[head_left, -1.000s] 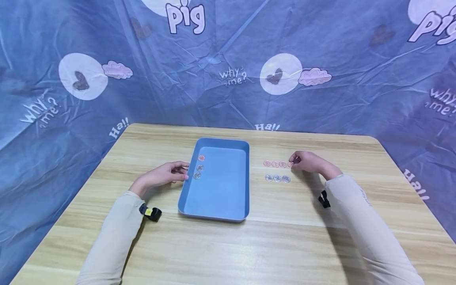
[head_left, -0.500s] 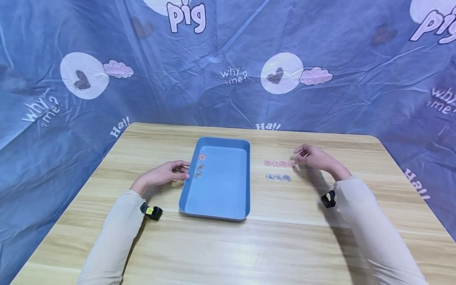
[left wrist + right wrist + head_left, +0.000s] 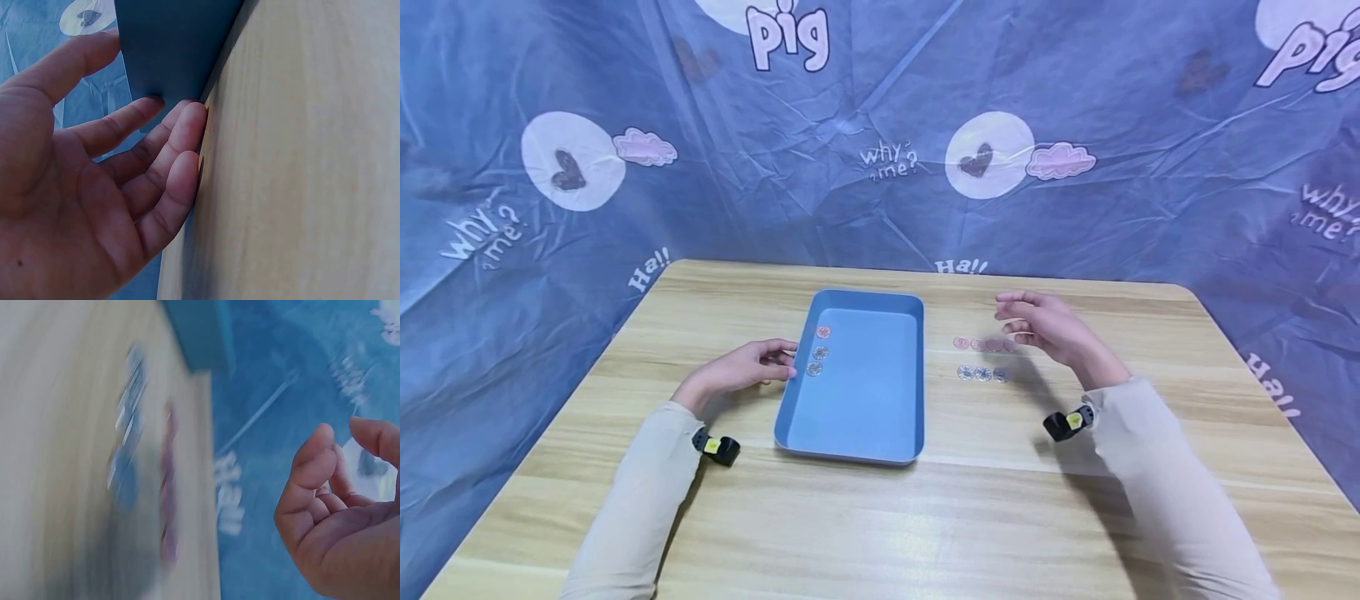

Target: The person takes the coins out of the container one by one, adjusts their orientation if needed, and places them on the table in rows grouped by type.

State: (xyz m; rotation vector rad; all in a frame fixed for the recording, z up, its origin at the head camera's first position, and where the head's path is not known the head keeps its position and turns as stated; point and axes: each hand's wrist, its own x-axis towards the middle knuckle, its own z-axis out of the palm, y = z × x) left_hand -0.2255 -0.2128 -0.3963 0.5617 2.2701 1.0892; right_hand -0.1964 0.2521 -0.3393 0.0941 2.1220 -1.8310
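A blue tray (image 3: pixel 865 400) lies mid-table with one pink coin (image 3: pixel 823 332) and two silver coins (image 3: pixel 817 361) along its left side. My left hand (image 3: pixel 775 362) rests on the table, relaxed fingers (image 3: pixel 181 137) against the tray's left wall (image 3: pixel 175 44). To the right of the tray lie a row of pink coins (image 3: pixel 977 343) and a row of silver coins (image 3: pixel 983 374). My right hand (image 3: pixel 1022 321) hovers just above the pink row, fingers loosely curled (image 3: pixel 319 469). No coin shows in it. The right wrist view is blurred.
The wooden table (image 3: pixel 880 517) is backed on all sides by a blue printed cloth (image 3: pixel 880 125). Small black and yellow cameras sit at both wrists (image 3: pixel 718 448). Bare wood stretches in front of the tray and at the far right.
My right hand has lifted off the right end of the pink row and drifted up and a little left. The left hand and the tray have not moved.
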